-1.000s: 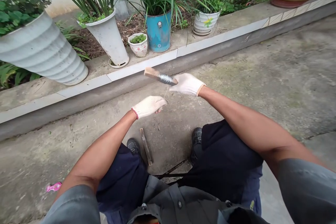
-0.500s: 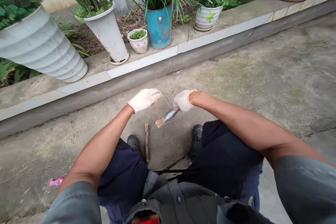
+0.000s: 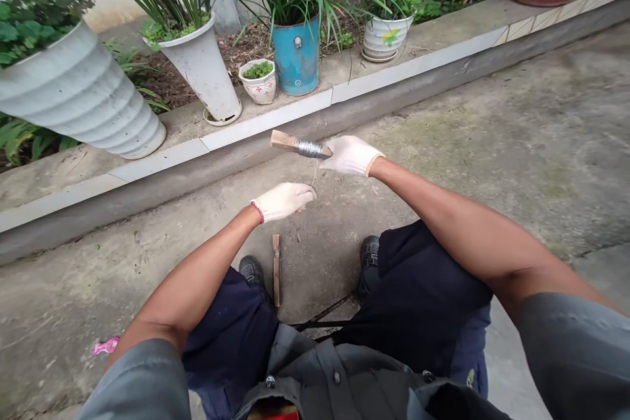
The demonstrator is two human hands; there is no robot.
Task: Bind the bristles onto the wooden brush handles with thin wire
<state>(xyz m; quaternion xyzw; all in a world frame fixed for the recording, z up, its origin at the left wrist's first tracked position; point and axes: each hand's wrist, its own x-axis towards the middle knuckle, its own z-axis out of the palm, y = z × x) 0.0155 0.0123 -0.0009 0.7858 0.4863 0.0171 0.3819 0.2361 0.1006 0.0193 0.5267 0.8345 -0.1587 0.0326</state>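
Both my hands wear white knit gloves. My right hand is closed round one end of a flat wooden stick that has thin silver wire wound about its middle; the stick points left, held up in front of me. A fine strand of wire runs down from the winding to my left hand, which pinches it just below and left. A second wooden stick lies on the concrete between my shoes.
A raised kerb crosses the view ahead, carrying flowerpots: a big ribbed white one, a tall white one, a small patterned one, a blue one. A pink scrap lies at lower left.
My right hand has swung the wire-wound stick back up and away from me, so it points left again. My left hand has dropped slightly, and the strand between them is stretched.
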